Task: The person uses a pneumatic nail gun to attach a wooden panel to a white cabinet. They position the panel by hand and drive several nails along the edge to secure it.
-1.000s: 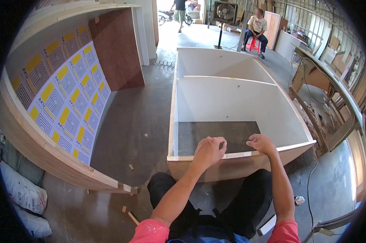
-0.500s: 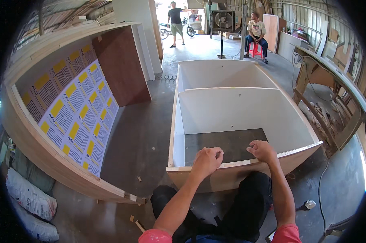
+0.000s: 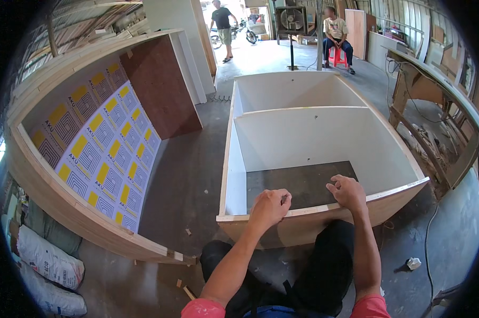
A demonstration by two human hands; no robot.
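A large open wooden cabinet carcass (image 3: 329, 204) lies before me, with white inner walls and a white divider (image 3: 303, 123) across it. My left hand (image 3: 271, 205) is over its near edge, fingers curled and pressed together; whatever they may hold is hidden. To the right, my right hand (image 3: 348, 192) hovers at the same edge with bent fingers apart and nothing visible in them. Dark floor (image 3: 298, 185) shows through the cabinet's near compartment. Both wrists are close to the pale edge strip; I cannot tell whether they rest on it.
At left stands another curved wooden cabinet (image 3: 64, 225) with patterned panels inside. White sacks (image 3: 51, 257) lie below it. A fan (image 3: 292, 24) stands behind. One person (image 3: 223, 29) is upright near a motorbike; another (image 3: 337, 37) sits on a red stool. A cable (image 3: 429, 254) crosses the floor at right.
My view has shifted slightly. The right hand's fingers have spread a little; the left hand stays curled. The standing person has lowered an outstretched arm and turned.
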